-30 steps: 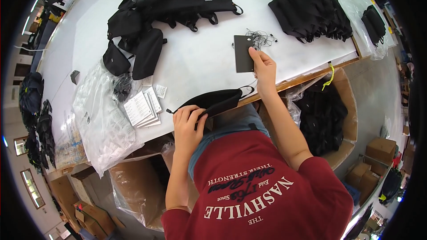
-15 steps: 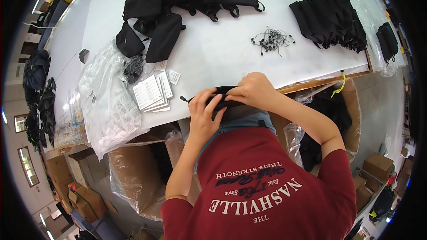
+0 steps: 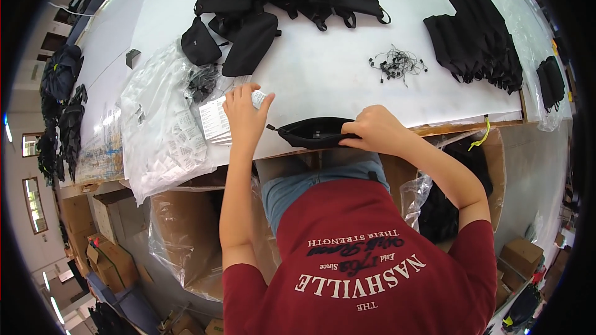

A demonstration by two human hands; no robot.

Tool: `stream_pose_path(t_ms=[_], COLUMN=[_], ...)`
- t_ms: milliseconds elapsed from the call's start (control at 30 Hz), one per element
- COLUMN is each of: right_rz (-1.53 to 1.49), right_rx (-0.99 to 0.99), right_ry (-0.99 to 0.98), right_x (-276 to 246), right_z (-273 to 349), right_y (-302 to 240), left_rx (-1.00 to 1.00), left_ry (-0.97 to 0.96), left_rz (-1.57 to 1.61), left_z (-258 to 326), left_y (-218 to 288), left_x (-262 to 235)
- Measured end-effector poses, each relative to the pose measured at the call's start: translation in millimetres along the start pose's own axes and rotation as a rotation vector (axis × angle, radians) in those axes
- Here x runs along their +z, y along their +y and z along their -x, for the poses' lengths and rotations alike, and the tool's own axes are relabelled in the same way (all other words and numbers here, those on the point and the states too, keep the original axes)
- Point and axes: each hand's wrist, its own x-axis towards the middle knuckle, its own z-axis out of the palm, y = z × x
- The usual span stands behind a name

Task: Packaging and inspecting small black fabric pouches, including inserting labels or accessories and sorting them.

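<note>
My right hand [image 3: 374,129] pinches the right end of a black zip pouch [image 3: 304,139] at the table's near edge. The pouch's mouth gapes, and a small pale mark shows inside; its zipper pull sticks out at the left. My left hand [image 3: 244,115] is off the pouch, over the edge of a stack of white printed cards [image 3: 215,119]. Its thumb and fingers are apart around a small white packet [image 3: 258,98], which seems to lie on the table; whether they touch it I cannot tell.
A clear plastic bag of white packets [image 3: 164,149] lies left of the cards. Black pouches [image 3: 251,43] are heaped at the far side. A tangle of black tag strings [image 3: 397,64] and more black pouches [image 3: 475,40] lie right. Lined cardboard boxes [image 3: 186,236] stand under the table edge.
My left hand has let go of the pouch and moved left and away to the white packet beside the cards. The pouch's mouth now shows wide. My right hand keeps its hold. The view has shifted.
</note>
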Motion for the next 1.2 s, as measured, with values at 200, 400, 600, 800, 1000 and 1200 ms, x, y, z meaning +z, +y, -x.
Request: stream_pose_path(t_ms=[200, 400, 600, 800, 1000, 1200], right_rz=[0.031, 0.061, 0.082, 0.081, -0.115, -0.148], right_rx=[0.007, -0.025, -0.056, -0.035, 0.063, 0.143], right_ry=[-0.003, 0.018, 0.086, 0.169, 0.397, 0.518], right_x=[1, 3, -3, -13, -25, -9], right_z=[0, 0, -9, -12, -26, -29], right_y=[-1, -3, -6, -10, -38, -50], left_rx=[0.189, 0.252, 0.25, 0.197, -0.441, -0.836], left_ry=[-0.09, 0.026, 0.011, 0.052, -0.132, -0.075], left_rz=[-0.398, -0.316, 0.198, 0.011, 1.608, 1.695], left_z=[0, -5, 18, 40, 92, 90], left_y=[-34, -16, 64, 59, 45, 61], left_x=[1, -2, -19, -12, 27, 31])
